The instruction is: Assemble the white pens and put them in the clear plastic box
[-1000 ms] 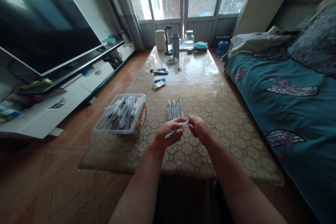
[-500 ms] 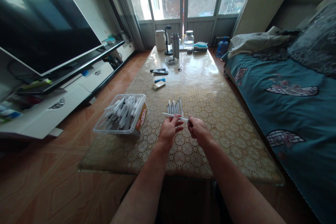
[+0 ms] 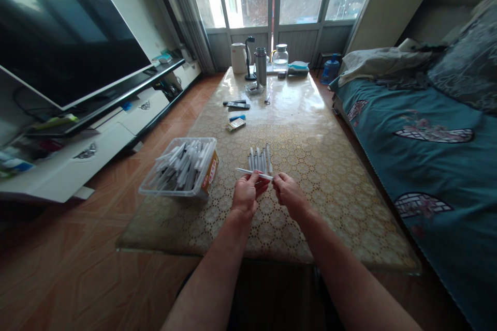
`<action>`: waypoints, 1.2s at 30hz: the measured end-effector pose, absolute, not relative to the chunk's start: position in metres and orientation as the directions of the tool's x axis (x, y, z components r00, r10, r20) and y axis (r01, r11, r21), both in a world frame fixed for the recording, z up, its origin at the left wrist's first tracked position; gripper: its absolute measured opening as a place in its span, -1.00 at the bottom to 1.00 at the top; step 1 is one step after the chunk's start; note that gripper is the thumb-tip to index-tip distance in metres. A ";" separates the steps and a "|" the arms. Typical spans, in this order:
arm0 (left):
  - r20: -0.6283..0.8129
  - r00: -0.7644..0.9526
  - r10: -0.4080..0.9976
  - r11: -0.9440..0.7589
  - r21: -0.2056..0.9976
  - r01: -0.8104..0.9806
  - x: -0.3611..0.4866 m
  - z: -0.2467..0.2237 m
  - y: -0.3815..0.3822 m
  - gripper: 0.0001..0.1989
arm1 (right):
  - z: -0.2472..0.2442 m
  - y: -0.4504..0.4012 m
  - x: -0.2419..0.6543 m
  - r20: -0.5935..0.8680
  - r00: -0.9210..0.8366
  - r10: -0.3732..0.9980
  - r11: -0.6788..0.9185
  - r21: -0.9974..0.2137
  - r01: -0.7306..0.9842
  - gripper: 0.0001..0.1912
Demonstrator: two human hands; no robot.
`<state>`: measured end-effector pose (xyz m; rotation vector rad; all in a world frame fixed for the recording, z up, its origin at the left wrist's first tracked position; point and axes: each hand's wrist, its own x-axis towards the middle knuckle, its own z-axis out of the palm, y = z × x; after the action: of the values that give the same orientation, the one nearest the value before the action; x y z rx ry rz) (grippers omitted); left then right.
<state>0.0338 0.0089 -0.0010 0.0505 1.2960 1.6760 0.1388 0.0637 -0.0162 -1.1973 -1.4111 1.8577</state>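
Observation:
A slim whitish pen (image 3: 245,171) lies across both hands, its pointed end to the left. My left hand (image 3: 247,192) pinches it near the middle between thumb and fingers. At its right end my right hand (image 3: 286,189) has its fingers closed on the pen. Just beyond the hands, several similar pens (image 3: 259,159) lie side by side in a row on the patterned table (image 3: 330,181). A clear plastic box (image 3: 209,158) full of white and grey pens stands on the table to the left.
Further back lie a small card box (image 3: 236,124), a blue item (image 3: 237,118) and dark remotes (image 3: 238,106). A glass ashtray (image 3: 254,89), thermos (image 3: 261,66), kettle (image 3: 238,58) and glass jug (image 3: 279,57) stand at the far end. A bed (image 3: 388,114) is on the right.
Both hands have shifted slightly left with the pen. My right fingers have drawn in closer round its right end. The pens in the row and the box look unchanged.

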 end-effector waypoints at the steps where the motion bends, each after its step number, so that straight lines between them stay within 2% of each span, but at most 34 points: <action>1: -0.492 -0.521 0.697 0.049 0.758 -0.650 0.033 -0.001 0.008 -0.87 | -0.014 0.064 0.139 -0.363 -0.481 0.798 -0.364 -0.926 0.095 -0.73; 4: -0.494 -0.524 0.694 0.053 0.761 -0.647 0.031 -0.003 0.007 -0.88 | -0.012 0.065 0.140 -0.417 -0.493 0.763 -0.423 -0.900 0.107 -0.71; 9: -0.503 -0.522 0.689 0.055 0.755 -0.654 0.028 -0.005 0.006 -0.89 | -0.022 0.066 0.140 -0.325 -0.503 0.801 -0.267 -0.945 0.186 -0.60; 13: -0.512 -0.515 0.687 0.045 0.738 -0.673 0.026 -0.006 0.006 -0.89 | -0.017 0.063 0.138 -0.359 -0.514 0.779 -0.346 -0.930 0.124 -0.75; 17: -0.522 -0.503 0.689 0.051 0.727 -0.685 0.027 -0.005 0.006 -0.90 | -0.011 0.063 0.138 -0.428 -0.478 0.767 -0.435 -0.894 0.104 -0.73; 21: -0.523 -0.506 0.686 0.054 0.730 -0.682 0.030 -0.004 0.006 -0.90 | -0.020 0.065 0.138 -0.361 -0.490 0.793 -0.303 -0.932 0.198 -0.59; 23: -0.518 -0.512 0.686 0.045 0.732 -0.680 0.029 -0.004 0.007 -0.89 | -0.023 0.066 0.138 -0.326 -0.506 0.799 -0.257 -0.945 0.203 -0.60; 27: -0.518 -0.519 0.680 0.034 0.729 -0.683 0.027 -0.005 0.007 -0.90 | -0.019 0.065 0.137 -0.358 -0.493 0.793 -0.328 -0.933 0.149 -0.77; 30: -0.523 -0.512 0.682 0.043 0.727 -0.686 0.028 -0.006 0.008 -0.90 | -0.016 0.065 0.138 -0.393 -0.481 0.784 -0.371 -0.917 0.146 -0.76; 34: -0.548 -0.499 0.671 0.062 0.713 -0.699 0.031 -0.008 0.010 -0.88 | -0.019 0.066 0.138 -0.348 -0.502 0.792 -0.266 -0.936 0.230 -0.62; 36: -0.564 -0.496 0.660 0.067 0.702 -0.709 0.032 -0.009 0.011 -0.88 | -0.020 0.066 0.138 -0.347 -0.486 0.802 -0.256 -0.935 0.246 -0.68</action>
<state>0.0320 0.0108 -0.0091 -0.0551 1.2836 1.6500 0.1382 0.0665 -0.0196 -1.2730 -1.5828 1.7907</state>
